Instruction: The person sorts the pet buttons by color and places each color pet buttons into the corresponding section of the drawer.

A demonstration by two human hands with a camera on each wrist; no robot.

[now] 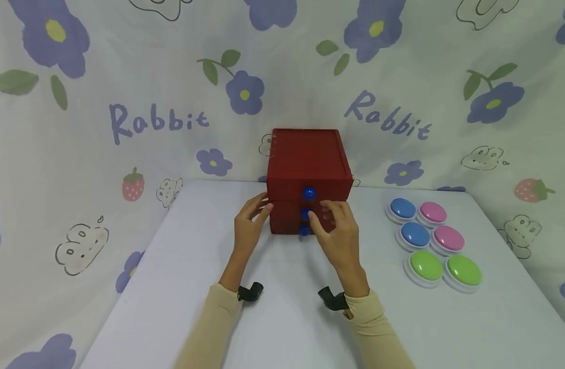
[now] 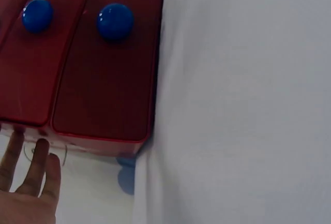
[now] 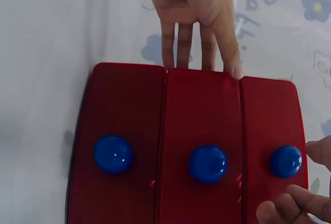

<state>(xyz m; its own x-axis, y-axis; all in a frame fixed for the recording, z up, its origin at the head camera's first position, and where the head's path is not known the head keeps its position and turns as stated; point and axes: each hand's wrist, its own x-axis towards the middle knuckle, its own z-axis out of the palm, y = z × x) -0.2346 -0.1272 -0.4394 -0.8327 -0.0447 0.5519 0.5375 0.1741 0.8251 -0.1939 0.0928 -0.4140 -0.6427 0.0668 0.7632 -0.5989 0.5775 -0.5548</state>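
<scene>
A red chest of drawers [image 1: 310, 154] has three blue round knobs down its front; all three drawers look flush in the right wrist view. My left hand [image 1: 247, 228] is at the chest's left side, fingers nearly straight; in the right wrist view its fingertips [image 3: 183, 61] touch or nearly touch the side. My right hand [image 1: 342, 238] is in front of the chest, thumb and fingers apart. In the head view its thumb overlaps the middle knob [image 1: 306, 213]. The right wrist view shows the top knob [image 3: 286, 162] nearest its fingers, with no clear contact.
To the right on the white table [image 1: 162, 307] lie several round push buttons: blue [image 1: 415, 234], pink [image 1: 449, 238] and green [image 1: 464, 270]. Behind the chest hangs a flower-printed cloth [image 1: 171, 87]. Black wrist mounts [image 1: 333, 299] sit at both cuffs.
</scene>
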